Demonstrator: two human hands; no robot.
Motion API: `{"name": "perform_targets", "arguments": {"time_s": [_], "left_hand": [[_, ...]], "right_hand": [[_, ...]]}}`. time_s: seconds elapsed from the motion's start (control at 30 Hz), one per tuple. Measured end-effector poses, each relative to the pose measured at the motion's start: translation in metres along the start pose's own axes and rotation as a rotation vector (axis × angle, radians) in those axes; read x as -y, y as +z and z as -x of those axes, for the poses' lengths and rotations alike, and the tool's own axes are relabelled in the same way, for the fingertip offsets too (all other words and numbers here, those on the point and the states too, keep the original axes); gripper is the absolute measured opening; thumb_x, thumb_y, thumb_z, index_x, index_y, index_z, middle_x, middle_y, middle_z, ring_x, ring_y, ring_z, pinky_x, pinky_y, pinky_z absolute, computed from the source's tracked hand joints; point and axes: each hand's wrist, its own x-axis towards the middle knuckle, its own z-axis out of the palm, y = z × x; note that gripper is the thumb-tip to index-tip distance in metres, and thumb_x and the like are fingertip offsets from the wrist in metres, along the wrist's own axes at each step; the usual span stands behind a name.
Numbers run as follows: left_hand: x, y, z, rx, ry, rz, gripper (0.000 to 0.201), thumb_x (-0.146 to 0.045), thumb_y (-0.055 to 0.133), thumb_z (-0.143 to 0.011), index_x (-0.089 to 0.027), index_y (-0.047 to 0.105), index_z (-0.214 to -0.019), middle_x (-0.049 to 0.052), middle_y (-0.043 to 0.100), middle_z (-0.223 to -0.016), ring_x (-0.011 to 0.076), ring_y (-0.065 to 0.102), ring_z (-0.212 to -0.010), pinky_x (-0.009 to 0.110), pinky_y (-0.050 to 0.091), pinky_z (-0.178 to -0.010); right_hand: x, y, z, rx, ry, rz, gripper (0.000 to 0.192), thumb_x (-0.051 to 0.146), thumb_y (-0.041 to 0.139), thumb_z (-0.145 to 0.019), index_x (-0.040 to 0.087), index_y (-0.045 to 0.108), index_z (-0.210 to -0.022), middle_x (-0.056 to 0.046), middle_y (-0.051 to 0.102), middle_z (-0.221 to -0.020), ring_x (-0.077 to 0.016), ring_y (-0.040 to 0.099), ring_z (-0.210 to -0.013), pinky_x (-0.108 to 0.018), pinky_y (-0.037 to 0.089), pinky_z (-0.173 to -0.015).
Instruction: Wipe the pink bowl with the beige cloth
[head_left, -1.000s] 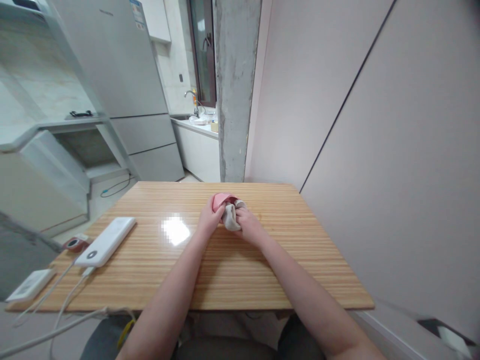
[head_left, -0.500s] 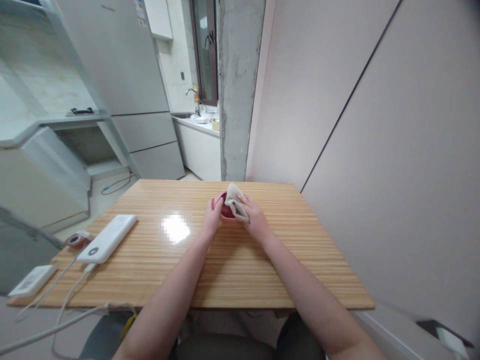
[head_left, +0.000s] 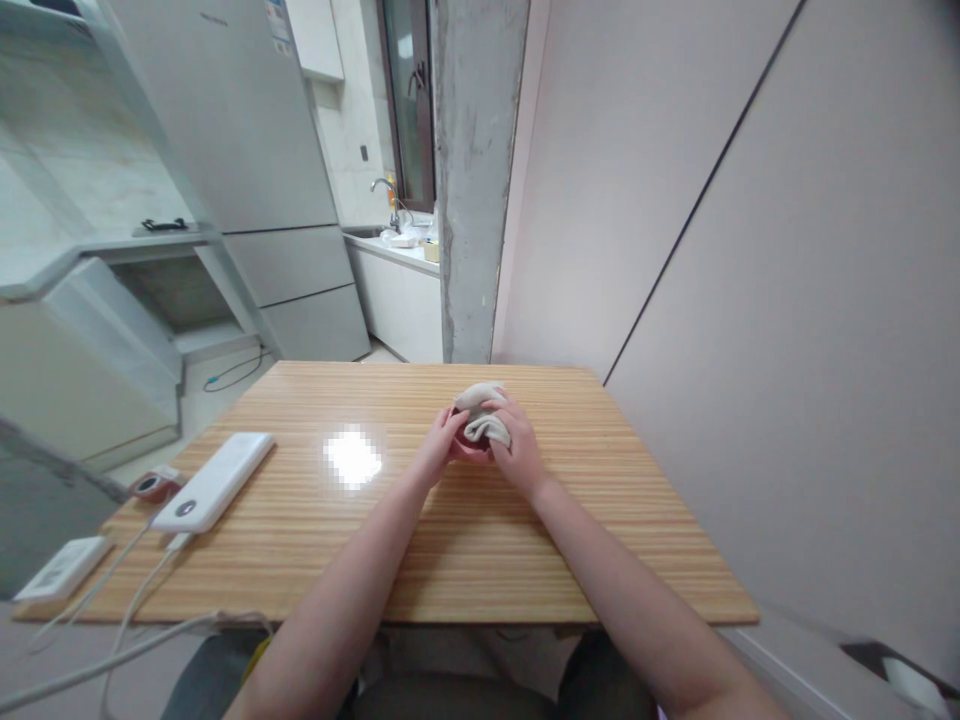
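Above the far middle of the wooden table (head_left: 322, 560) I hold a pink bowl-like container (head_left: 472, 454) with a dark red inside. My left hand (head_left: 441, 445) grips its left side, thumb over the rim. A folded beige cloth (head_left: 480, 397) is bunched in my right hand (head_left: 517, 445), its fingers closed over it. The cloth lies against the container's rim and partly inside its mouth. Most of the container is hidden by the cloth and my fingers.
A white power bank (head_left: 217, 480) with a cable plugged in lies at the table's left. Near it are a small reddish round object (head_left: 150, 487) and a white box-like item (head_left: 64, 568). A wall (head_left: 750, 350) borders the right side.
Both hands, with the container and cloth, have come slightly nearer and to the right. The cloth is now more curled and sits further over the container's opening.
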Motion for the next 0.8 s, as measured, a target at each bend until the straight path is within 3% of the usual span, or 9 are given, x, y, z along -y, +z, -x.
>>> {"name": "perform_targets", "arguments": {"time_s": [0.13,0.23,0.37,0.47,0.57,0.67,0.73,0.8], "left_hand": [[-0.007,0.002,0.002,-0.071,0.134,0.132,0.047,-0.039,0.062,-0.082,-0.022,0.057,-0.125,0.007,0.064,-0.121,0.0190,0.064,-0.097,0.023,0.052,-0.063],[-0.011,0.002,0.002,-0.085,0.194,0.196,0.050,-0.049,0.056,-0.085,-0.026,0.055,-0.129,0.005,0.063,-0.127,0.0197,0.063,-0.102,0.024,0.053,-0.067],[-0.011,0.001,0.003,0.107,0.066,0.199,0.056,-0.057,0.059,-0.081,-0.022,0.060,-0.125,0.009,0.065,-0.124,0.0260,0.064,-0.103,0.033,0.056,-0.070],[-0.008,0.004,0.003,0.200,-0.037,0.170,0.046,-0.047,0.064,-0.080,-0.020,0.064,-0.118,0.009,0.066,-0.123,0.0273,0.062,-0.109,0.034,0.055,-0.079],[-0.003,0.009,0.003,0.075,0.090,0.177,0.040,-0.042,0.061,-0.082,-0.017,0.064,-0.114,0.009,0.065,-0.124,0.0248,0.058,-0.118,0.032,0.051,-0.091],[0.000,0.012,0.002,-0.068,0.253,0.209,0.048,-0.046,0.056,-0.084,-0.022,0.055,-0.126,0.007,0.060,-0.132,0.0217,0.057,-0.119,0.031,0.051,-0.090],[-0.001,0.011,0.003,-0.076,0.253,0.223,0.052,-0.046,0.058,-0.083,-0.027,0.050,-0.132,0.005,0.059,-0.134,0.0195,0.059,-0.116,0.029,0.052,-0.086],[-0.003,0.010,0.005,-0.011,0.160,0.214,0.053,-0.049,0.059,-0.083,-0.027,0.053,-0.130,0.006,0.061,-0.130,0.0204,0.061,-0.112,0.030,0.054,-0.083]], "right_hand": [[0.007,0.015,0.002,0.094,-0.030,0.012,0.031,0.018,0.048,-0.085,0.022,0.062,-0.111,-0.008,0.048,-0.142,-0.0281,0.020,-0.147,-0.056,0.023,-0.117],[0.016,0.029,0.004,0.064,-0.017,0.007,0.032,0.018,0.048,-0.085,0.022,0.061,-0.114,-0.008,0.047,-0.143,-0.0285,0.010,-0.149,-0.057,0.019,-0.118],[0.015,0.017,0.004,-0.051,-0.010,0.006,0.023,0.020,0.047,-0.084,0.023,0.066,-0.098,-0.008,0.058,-0.118,-0.0289,0.025,-0.143,-0.055,0.022,-0.118],[0.007,0.000,0.002,-0.055,-0.006,-0.017,0.023,0.021,0.046,-0.083,0.024,0.065,-0.095,-0.008,0.062,-0.106,-0.0283,0.042,-0.132,-0.054,0.031,-0.113],[0.005,0.004,0.002,-0.065,0.003,0.009,0.029,0.021,0.044,-0.085,0.023,0.062,-0.106,-0.009,0.059,-0.119,-0.0276,0.042,-0.133,-0.054,0.031,-0.113],[0.011,0.023,0.004,-0.007,-0.025,0.050,0.034,0.020,0.045,-0.086,0.023,0.059,-0.117,-0.009,0.048,-0.138,-0.0289,0.020,-0.145,-0.056,0.023,-0.117],[0.014,0.029,0.004,-0.003,-0.016,0.069,0.034,0.020,0.046,-0.085,0.023,0.060,-0.115,-0.009,0.049,-0.135,-0.0295,0.013,-0.146,-0.058,0.020,-0.118],[0.011,0.026,0.003,-0.045,-0.001,0.074,0.028,0.021,0.045,-0.084,0.024,0.063,-0.107,-0.009,0.054,-0.122,-0.0296,0.020,-0.144,-0.058,0.020,-0.117]]}}
